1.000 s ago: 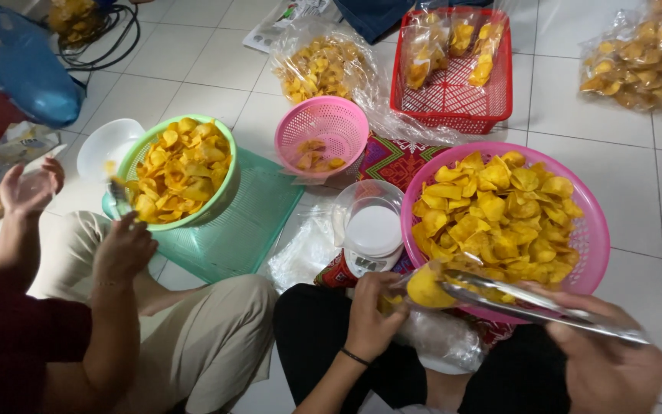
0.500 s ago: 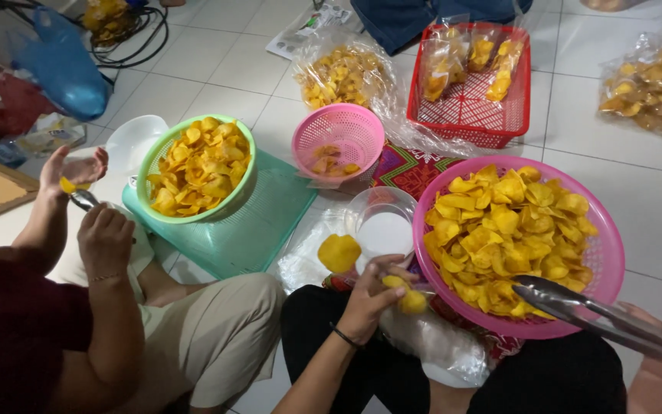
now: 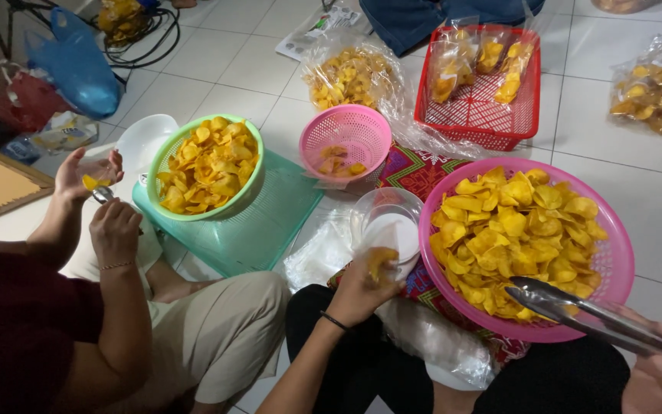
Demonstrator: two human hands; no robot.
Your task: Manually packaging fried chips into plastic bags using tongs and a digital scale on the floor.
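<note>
My left hand [image 3: 358, 295] pinches a small clear plastic bag [image 3: 381, 257] with a yellow chip in it, beside a clear round tub [image 3: 392, 222]. My right hand [image 3: 660, 372], at the lower right corner, grips metal tongs [image 3: 568, 310]. Their tips lie over the near edge of the large pink basket [image 3: 618, 253], which is full of yellow chips [image 3: 515, 226].
To my left, a co-worker holds a small bag of chips [image 3: 90, 180] and a metal tool. Around us are a green bowl of chips [image 3: 208, 165] on a teal tray [image 3: 262, 226], a small pink basket [image 3: 346, 134], a red basket [image 3: 480, 96] with filled bags, and loose chip bags [image 3: 657, 88].
My left hand has shifted toward the clear tub with the chip in the bag. The tongs have slid right along the basket edge. The co-worker has raised both hands beside the green bowl.
</note>
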